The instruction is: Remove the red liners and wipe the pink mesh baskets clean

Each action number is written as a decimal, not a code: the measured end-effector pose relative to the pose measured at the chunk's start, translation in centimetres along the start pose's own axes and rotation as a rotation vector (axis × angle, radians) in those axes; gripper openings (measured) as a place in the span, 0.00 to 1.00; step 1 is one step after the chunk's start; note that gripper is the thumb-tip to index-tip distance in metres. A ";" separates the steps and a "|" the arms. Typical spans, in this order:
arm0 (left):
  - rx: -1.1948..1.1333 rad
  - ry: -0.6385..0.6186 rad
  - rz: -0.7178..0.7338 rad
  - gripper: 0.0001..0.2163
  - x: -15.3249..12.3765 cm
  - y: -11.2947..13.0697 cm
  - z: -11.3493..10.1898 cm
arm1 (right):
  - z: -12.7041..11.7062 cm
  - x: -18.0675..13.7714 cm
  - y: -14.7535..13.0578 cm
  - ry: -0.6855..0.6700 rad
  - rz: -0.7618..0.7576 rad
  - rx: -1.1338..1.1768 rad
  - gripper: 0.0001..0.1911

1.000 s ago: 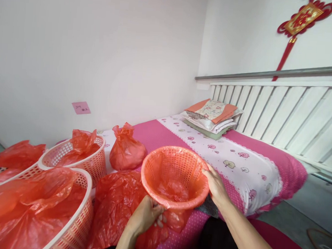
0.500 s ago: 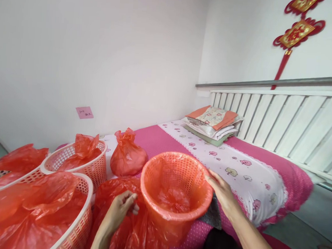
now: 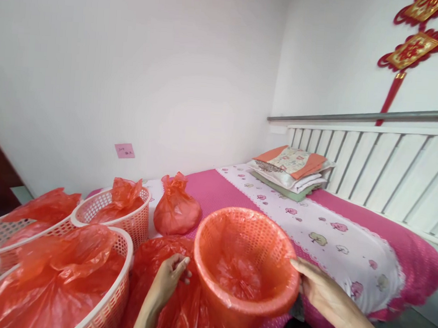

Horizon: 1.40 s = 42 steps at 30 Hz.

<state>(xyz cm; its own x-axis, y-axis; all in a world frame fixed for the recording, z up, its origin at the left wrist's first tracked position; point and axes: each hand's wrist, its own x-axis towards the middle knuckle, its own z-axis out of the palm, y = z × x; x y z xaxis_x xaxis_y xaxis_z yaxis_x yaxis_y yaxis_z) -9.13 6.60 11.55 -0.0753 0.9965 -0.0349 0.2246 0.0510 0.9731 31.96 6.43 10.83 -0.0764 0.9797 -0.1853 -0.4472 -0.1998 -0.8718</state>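
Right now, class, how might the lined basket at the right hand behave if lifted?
The basket would probably hold its shape: its perforated wall looks rigid. It may feel light, since only its liner shows inside. The liner's shine suggests it could slip.

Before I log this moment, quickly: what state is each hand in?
Left hand: half open, fingers curled, nothing visibly held.
Right hand: closed on the rim of the bag-lined basket.

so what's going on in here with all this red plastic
A person's right hand holds the rim of a basket lined with red plastic. The left hand is loosely curled over loose red plastic beside it. More baskets with red bags stand to the left.
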 end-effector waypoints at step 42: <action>0.462 -0.130 -0.104 0.22 0.5 -2.1 2.1 | 20.5 34.9 2.7 0.205 -0.136 0.156 0.19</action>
<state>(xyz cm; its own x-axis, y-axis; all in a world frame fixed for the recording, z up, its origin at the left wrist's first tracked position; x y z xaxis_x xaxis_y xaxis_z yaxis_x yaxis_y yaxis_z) -7.56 7.11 8.99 -0.0051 0.9830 -0.1836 0.6322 0.1454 0.7610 9.85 40.39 11.29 0.1677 0.9705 -0.1733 -0.5738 -0.0468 -0.8177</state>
